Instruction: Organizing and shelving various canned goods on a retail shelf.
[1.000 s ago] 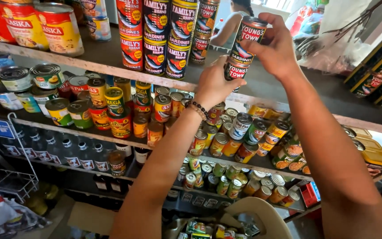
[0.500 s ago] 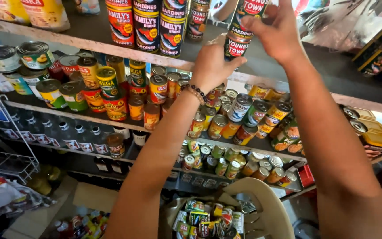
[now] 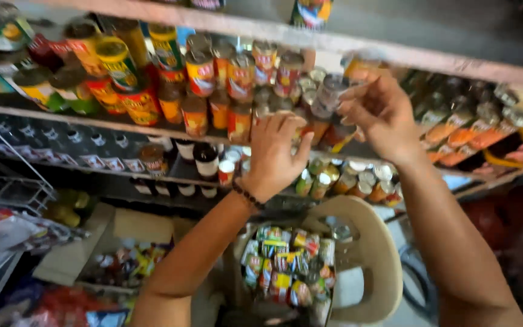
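The right hand pinches a small can at 12 o'clock, up by the middle shelf. The left hand rests flat with loose fingers on the cans there. A box of cans sits at 6 o'clock.

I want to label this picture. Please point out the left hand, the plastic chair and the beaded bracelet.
left hand [image 3: 276, 151], head view, back of the hand.
plastic chair [image 3: 375, 260], head view, curved backrest.
beaded bracelet [image 3: 248, 195], head view, beads at the wrist.
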